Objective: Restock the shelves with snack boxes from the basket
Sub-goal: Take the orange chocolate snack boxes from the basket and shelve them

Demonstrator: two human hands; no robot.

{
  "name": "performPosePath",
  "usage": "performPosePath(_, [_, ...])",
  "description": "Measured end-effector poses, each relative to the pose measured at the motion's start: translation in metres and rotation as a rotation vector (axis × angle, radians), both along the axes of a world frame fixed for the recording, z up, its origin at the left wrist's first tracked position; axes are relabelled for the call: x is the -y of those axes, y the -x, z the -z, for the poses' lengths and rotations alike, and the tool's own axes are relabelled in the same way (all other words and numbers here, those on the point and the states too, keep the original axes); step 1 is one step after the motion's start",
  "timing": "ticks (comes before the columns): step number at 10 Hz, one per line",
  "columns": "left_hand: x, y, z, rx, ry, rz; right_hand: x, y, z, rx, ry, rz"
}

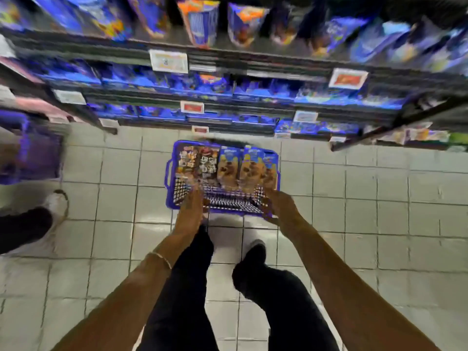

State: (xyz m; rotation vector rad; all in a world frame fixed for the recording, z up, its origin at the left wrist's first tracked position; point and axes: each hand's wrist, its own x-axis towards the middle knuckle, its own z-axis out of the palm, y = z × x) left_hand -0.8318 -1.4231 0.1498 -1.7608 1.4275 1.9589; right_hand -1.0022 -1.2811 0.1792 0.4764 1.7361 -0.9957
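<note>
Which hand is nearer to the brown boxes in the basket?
Left. The left hand is just short of the brown boxes; the right hand is at the basket's near right corner.

No lettering can be read anywhere; motion blur smears all of it. Above the basket, the shelf-edge price tags carry only blotches: a white-and-yellow tag with one dark, unreadable mark, a red-and-white tag far up to the right, and a small red tag nearer the basket. Inside the basket, the blue-and-yellow cookie boxes show a pale logo at the top, and the brown boxes show white print, both illegible.
</note>
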Motion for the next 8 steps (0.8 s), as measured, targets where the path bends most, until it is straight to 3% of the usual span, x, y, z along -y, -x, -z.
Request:
performPosePath(2, [0.001, 0.036, 0.141, -0.039, -0.023, 0.026, -0.010, 0.024, 0.148, -0.103, 0.029, 0.029])
performPosePath(3, [0.009, 0.067, 0.193, -0.124, 0.118, 0.083, 0.002, 0.035, 0.220, -0.339, 0.099, 0.155])
performPosePath(5, [0.021, 0.124, 0.294, -0.195, 0.185, 0.064, 0.024, 0.065, 0.332, -0.746, -0.022, 0.056])
performPosePath(7, [0.016, 0.164, 0.332, -0.178, 0.360, 0.279, 0.034, 0.067, 0.377, -1.036, -0.103, -0.254])
performPosePath(8, [0.012, 0.168, 0.336, -0.170, 0.440, 0.330, 0.038, 0.064, 0.373, -0.991, 0.010, -0.228])
